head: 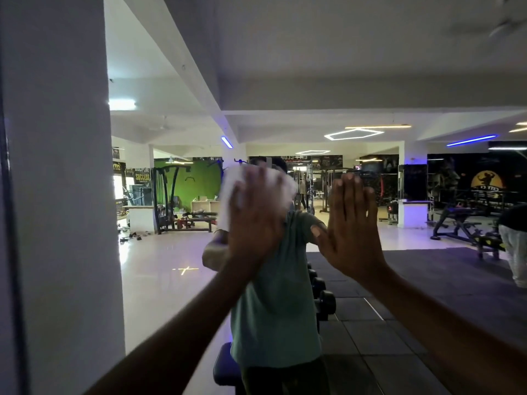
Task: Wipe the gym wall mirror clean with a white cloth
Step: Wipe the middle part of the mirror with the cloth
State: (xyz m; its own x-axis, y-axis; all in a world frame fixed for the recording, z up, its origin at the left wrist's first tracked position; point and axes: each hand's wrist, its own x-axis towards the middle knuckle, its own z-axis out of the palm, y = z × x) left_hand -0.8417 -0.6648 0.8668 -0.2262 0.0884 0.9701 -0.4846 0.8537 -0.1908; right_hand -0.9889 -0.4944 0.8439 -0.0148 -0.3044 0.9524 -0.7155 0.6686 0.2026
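The gym wall mirror (370, 81) fills nearly the whole view and reflects the gym hall and a person in a green shirt. My left hand (256, 218) presses a white cloth (228, 192) flat against the glass at head height, fingers straight and spread; the cloth shows above and to the left of the hand and looks blurred. My right hand (350, 223) lies flat on the mirror just to the right, fingers straight and pointing up, holding nothing. Both forearms reach up from the lower edge of the view.
The mirror's dark left edge (8, 223) runs down the far left, beside a reflected white pillar (62, 195). Reflected in the glass are dumbbells (323, 300), a black bench (225, 366), weight machines (462, 223) and a second person's partial figure (513, 246) at the right.
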